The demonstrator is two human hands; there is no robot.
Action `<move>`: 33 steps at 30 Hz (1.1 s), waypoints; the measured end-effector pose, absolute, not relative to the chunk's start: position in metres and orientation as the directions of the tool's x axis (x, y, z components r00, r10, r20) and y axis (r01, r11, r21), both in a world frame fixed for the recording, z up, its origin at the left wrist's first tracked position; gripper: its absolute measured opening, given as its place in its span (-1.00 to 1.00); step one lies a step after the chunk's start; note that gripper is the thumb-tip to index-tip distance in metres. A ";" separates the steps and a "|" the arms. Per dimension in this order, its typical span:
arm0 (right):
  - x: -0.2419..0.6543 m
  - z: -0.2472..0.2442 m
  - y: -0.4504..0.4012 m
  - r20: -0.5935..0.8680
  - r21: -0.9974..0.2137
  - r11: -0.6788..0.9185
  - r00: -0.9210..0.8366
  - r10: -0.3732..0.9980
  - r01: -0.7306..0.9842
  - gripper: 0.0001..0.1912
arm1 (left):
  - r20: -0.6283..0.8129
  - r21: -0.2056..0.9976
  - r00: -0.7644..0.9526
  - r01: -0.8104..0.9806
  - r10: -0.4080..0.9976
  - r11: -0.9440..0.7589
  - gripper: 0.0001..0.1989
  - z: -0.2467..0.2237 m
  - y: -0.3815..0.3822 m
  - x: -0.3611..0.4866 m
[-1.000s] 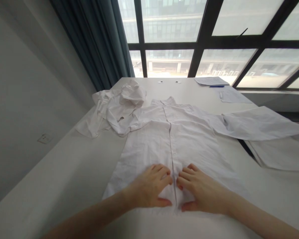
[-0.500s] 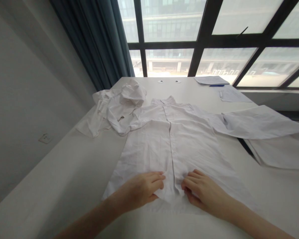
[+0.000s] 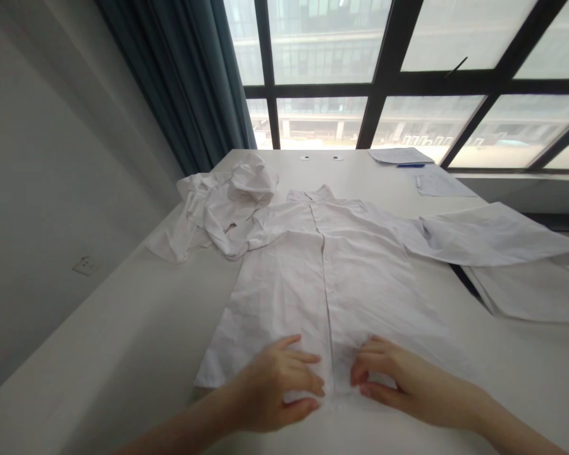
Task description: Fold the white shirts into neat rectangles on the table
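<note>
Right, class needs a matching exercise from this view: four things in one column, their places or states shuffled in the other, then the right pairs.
Things
1. White shirt
2. Crumpled white cloth
3. Blue pen
4. Curtain

Places or states
A. Hanging beside the window
B. Beside papers near the table's far edge
C. Spread out beneath the left hand and the right hand
D. Heaped near the wall, on the left

Right pairs: 1-C, 2-D, 3-B, 4-A

The white tabletop is covered centrally by a spread shirt; papers are laid far right.
</note>
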State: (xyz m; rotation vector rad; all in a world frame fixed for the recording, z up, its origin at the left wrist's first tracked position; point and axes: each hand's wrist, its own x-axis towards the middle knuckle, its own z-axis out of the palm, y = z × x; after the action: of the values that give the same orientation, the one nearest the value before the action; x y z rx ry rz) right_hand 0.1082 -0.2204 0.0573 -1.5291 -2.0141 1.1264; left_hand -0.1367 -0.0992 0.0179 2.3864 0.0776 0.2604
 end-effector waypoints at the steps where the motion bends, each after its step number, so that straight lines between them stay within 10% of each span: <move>1: 0.109 0.058 -0.220 -0.171 -0.764 0.111 -0.365 0.915 0.635 -0.84 | 0.169 0.688 0.971 0.006 0.168 -0.725 -0.88 0.021 -0.094 -0.138; 13: 0.155 -0.020 -0.231 0.082 -0.140 0.197 -0.187 0.979 0.970 -0.41 | 0.074 0.110 0.932 0.347 0.356 -0.931 -0.43 -0.005 -0.035 -0.184; 33: 0.205 -0.050 -0.289 0.289 0.059 -0.128 0.106 0.952 0.990 -0.37 | 0.136 -0.006 0.925 0.360 0.356 -0.933 -0.45 -0.014 -0.040 -0.225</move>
State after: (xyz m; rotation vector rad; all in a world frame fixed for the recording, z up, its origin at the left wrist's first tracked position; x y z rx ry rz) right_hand 0.2046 -0.2891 -0.0501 -2.2200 -1.9688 -0.3875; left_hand -0.2253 -0.0403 -0.0140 3.1123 0.5791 0.2105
